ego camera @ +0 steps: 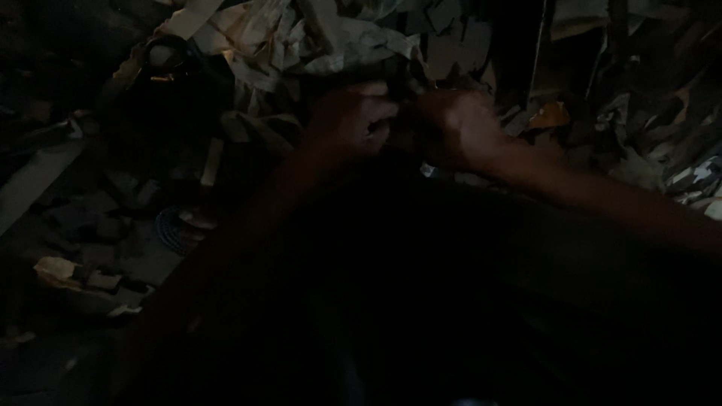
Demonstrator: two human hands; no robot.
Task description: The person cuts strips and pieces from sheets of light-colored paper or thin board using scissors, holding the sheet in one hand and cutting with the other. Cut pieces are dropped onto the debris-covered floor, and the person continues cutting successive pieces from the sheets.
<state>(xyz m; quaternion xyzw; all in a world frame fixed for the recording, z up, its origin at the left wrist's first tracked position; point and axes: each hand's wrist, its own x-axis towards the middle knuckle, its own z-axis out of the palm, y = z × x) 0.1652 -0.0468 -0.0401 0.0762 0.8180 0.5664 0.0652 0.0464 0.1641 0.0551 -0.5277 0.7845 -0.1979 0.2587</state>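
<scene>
The scene is very dark. My left hand [353,120] and my right hand [459,128] meet near the top centre, fingers curled around a small dark object [406,101] held between them; its kind cannot be made out. Both forearms reach in from below. Just beyond the hands lies a heap of pale crumpled paper and card scraps [331,37].
Paper and card offcuts litter the ground on all sides. A pale flat strip [34,180] lies at the left, a round dark container [169,60] at the upper left, a coiled ring [173,229] lower left, and an orange scrap [553,114] right of my hands.
</scene>
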